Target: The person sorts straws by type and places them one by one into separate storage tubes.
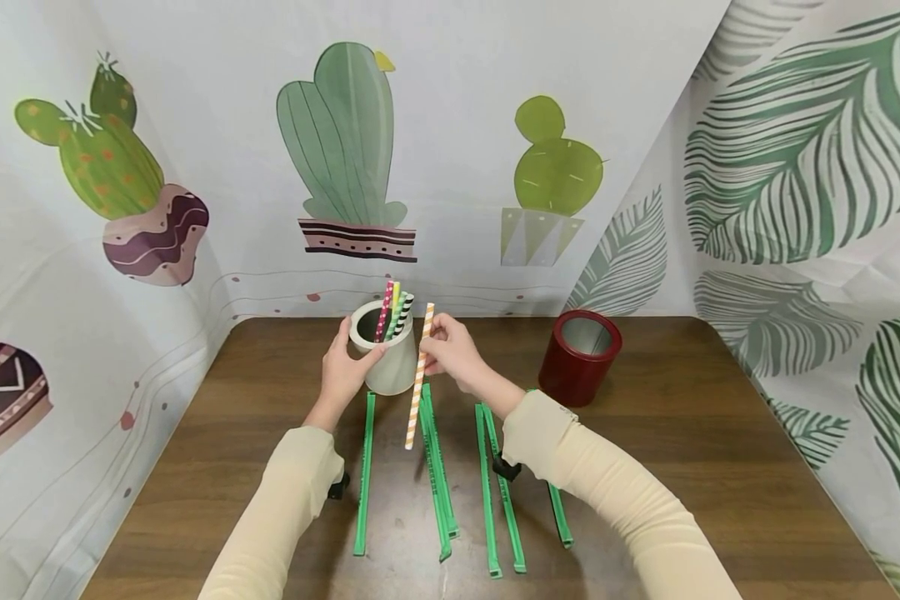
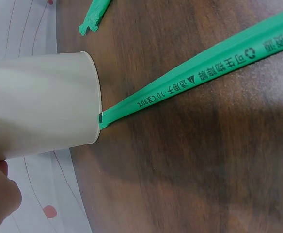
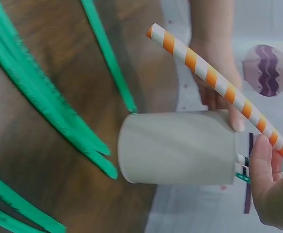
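Observation:
My left hand (image 1: 341, 371) grips the white cup (image 1: 392, 372) by its side, thumb near the rim. Several paper straws stand in the cup, among them a pink dotted straw (image 1: 382, 315), a yellow one and a black-and-white striped one (image 1: 407, 305). Between thumb and fingers, my right hand (image 1: 457, 357) pinches an orange-and-white striped paper straw (image 1: 416, 402). That straw is outside the cup, just to its right, steeply tilted with its lower end over the table. In the right wrist view, the striped straw (image 3: 212, 76) passes in front of the cup (image 3: 180, 148).
Several green wrappers with printed text lie lengthwise on the brown wooden table (image 1: 270, 383): one left wrapper (image 1: 364, 483), an overlapping middle group (image 1: 437, 475), and others to the right (image 1: 489, 500). A red can (image 1: 573, 367) stands at the back right. A patterned cloth hangs behind.

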{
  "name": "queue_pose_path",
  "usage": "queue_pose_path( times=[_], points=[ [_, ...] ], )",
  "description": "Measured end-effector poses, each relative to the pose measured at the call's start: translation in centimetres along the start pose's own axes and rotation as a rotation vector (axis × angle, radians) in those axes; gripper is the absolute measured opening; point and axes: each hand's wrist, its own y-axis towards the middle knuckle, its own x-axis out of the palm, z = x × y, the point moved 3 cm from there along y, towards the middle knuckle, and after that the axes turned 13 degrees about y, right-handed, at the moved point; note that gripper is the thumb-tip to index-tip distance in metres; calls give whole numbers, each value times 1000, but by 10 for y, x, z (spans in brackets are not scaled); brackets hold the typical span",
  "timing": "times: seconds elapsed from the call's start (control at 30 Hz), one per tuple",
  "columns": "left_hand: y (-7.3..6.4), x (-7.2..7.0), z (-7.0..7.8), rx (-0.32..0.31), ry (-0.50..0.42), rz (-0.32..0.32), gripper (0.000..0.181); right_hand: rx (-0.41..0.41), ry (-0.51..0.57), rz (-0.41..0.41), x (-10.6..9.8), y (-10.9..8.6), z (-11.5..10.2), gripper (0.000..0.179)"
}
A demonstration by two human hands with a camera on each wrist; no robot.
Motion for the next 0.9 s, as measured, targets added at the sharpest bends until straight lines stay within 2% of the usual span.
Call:
queue_pose_path(
  times=[0.3,0.6,0.9],
  points=[
    [0,1,-1,9,-5,1,86,-64,58,44,-6,9,-27,10],
    [1,2,-3,12,-5,17,85,-186,164,101,-10,16,-59,14],
    [1,2,-3,14,-21,13,86,-258,218,167,-14,22,-76,16]
  ],
)
